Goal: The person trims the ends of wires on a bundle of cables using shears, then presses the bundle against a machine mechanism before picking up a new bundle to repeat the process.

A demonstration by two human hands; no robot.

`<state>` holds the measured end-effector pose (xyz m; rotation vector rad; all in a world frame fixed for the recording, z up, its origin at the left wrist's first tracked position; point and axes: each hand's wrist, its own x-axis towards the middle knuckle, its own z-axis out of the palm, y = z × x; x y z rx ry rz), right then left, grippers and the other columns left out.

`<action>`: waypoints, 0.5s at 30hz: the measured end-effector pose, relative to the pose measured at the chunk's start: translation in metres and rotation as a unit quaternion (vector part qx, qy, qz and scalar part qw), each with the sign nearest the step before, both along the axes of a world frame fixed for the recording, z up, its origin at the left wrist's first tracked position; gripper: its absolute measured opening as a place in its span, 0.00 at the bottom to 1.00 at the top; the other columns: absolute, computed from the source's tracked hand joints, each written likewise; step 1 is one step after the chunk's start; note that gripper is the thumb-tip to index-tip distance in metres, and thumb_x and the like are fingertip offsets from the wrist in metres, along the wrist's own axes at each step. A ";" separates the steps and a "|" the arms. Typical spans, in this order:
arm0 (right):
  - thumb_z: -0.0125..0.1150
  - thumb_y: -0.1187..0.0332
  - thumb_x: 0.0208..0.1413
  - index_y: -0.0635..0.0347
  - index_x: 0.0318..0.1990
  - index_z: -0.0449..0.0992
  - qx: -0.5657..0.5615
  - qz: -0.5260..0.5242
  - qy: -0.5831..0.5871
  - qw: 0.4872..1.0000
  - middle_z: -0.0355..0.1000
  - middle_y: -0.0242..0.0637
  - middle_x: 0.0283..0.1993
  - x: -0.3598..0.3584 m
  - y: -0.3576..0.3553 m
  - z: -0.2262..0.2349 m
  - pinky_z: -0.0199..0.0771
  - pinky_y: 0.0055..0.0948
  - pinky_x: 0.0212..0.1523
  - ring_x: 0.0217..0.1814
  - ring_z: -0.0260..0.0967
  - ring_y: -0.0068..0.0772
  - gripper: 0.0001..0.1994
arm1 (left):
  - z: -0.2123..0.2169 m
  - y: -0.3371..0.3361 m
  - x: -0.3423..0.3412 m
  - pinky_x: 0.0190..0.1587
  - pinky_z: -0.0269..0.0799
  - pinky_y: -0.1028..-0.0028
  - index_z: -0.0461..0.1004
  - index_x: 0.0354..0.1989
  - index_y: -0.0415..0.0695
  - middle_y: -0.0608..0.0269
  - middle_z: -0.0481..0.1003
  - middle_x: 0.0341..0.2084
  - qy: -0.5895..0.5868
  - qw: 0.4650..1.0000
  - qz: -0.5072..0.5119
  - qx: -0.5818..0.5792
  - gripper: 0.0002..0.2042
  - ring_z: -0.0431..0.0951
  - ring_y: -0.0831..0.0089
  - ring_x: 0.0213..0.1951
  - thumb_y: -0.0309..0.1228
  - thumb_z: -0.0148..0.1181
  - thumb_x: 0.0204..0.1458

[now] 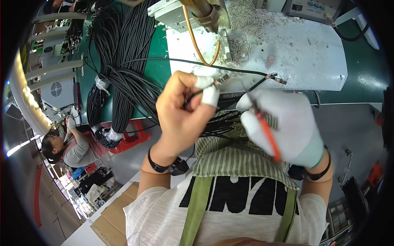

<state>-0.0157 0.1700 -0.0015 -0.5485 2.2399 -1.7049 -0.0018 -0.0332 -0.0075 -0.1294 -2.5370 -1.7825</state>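
Near the middle, the fingers of my left hand [180, 108] are closed on a black cable, with white covers on the thumb and index fingertips. The small metal-tipped end of that cable [221, 80] sticks out between them. In a white glove, my right hand [283, 127] grips a red-handled tool [269, 139] with a thin dark tip that points toward the cable end. Motion blurs the tip, so its exact kind cannot be made out. Another black cable with a connector end [280, 79] lies just beyond my right hand. More black cables cross my lap under both hands.
A large bundle of black cables [123, 53] covers the left of the green table [154, 47]. A white board [320, 61] strewn with small clippings lies ahead, under a machine head [205, 16] with an orange tube. A grey box [312, 8] stands far right. Another person [78, 147] sits at left.
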 end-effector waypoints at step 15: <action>0.66 0.70 0.33 0.56 0.44 0.75 0.242 -0.138 0.348 0.895 0.65 0.33 0.27 0.019 -0.024 -0.025 0.65 0.30 0.26 0.26 0.66 0.35 0.23 | -0.016 0.020 0.020 0.28 0.56 0.90 0.66 0.38 0.35 0.68 0.73 0.28 0.021 0.987 0.000 0.156 0.08 0.62 0.93 0.26 0.17 0.55 0.51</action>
